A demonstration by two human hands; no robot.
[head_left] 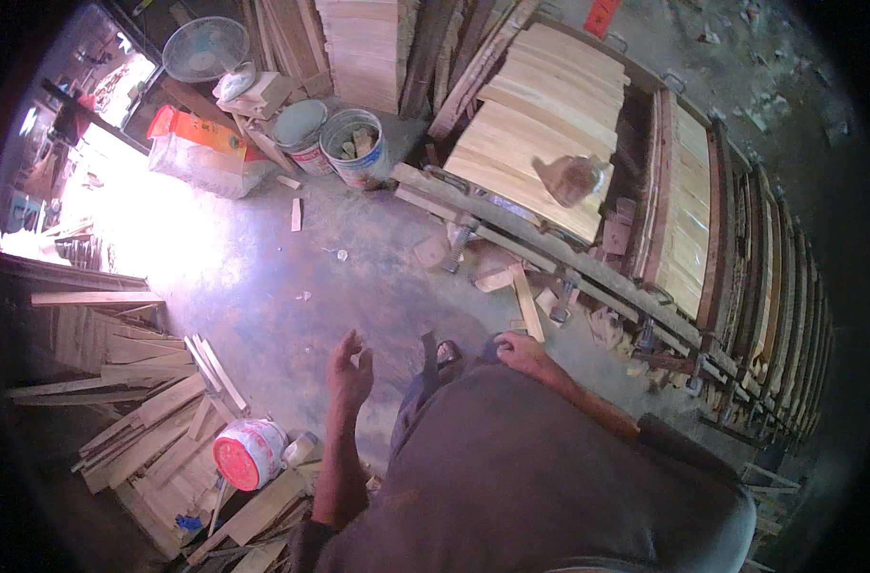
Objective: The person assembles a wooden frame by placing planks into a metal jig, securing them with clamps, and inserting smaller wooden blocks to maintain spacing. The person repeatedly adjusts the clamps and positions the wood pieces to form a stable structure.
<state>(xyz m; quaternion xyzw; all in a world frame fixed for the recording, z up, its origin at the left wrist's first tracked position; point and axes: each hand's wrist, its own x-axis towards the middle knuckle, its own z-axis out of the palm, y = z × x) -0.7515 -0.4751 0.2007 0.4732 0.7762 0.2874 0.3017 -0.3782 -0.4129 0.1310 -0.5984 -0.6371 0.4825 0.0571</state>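
My left hand (351, 370) hangs over the concrete floor with its fingers apart and nothing in them. At the front of my body, my right hand (521, 352) is curled beside the dark cloth of my trousers. Whatever those curled fingers hold, if anything, is hidden. Ahead and to the right, pale wooden boards (540, 105) lie side by side in a long clamping rack (545, 250). A brown, jug-like container (570, 180) stands on the boards, beyond the reach of both hands. Offcuts (527, 304) lie on the floor near my right hand.
Two buckets (301, 129) stand ahead, one holding wood scraps (360, 143). Beside them is a white sack (191, 162). A scrap-wood heap (158, 430) fills the left, with a white tub with a red end (249, 454) lying on it. Clamp screws (457, 248) jut from the rack.
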